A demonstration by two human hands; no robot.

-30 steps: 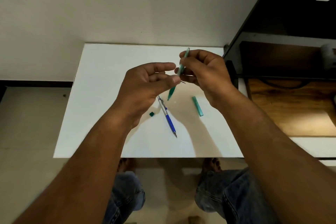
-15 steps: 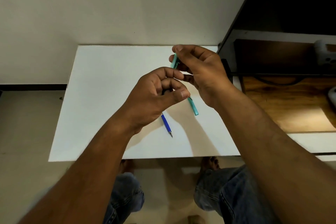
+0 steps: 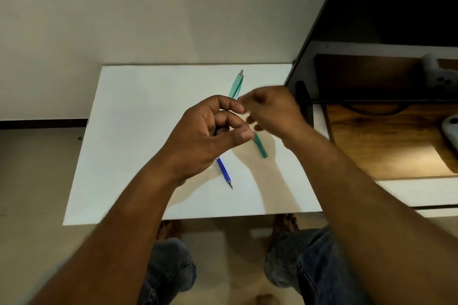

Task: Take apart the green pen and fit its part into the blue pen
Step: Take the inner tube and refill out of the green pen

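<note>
Green pen apart, blue pen [image 3: 224, 172] not yet fitted: a clipped green barrel [image 3: 236, 84] showed beyond the close-set hands and a green section [image 3: 260, 148] lay on the white table [image 3: 138, 116]. Whether the curled left hand [image 3: 210, 134] or blurred right hand [image 3: 271, 111] gripped anything was unclear.

The worktop [image 3: 148, 131] in the middle of the frame is seen as plain white. A pale, translucent green is shown by the green pen [image 3: 236, 86] at upper centre, and a deeper green by the loose green piece [image 3: 260, 147] right of centre. The blue pen [image 3: 223, 171] is coloured bright blue, with a silver tip. The wall [image 3: 124, 20] across the top is painted off-white. Brown wood grain is shown on the shelf board [image 3: 384, 146] at right. Faded blue is seen on the jeans [image 3: 317, 267] at the bottom.
</note>
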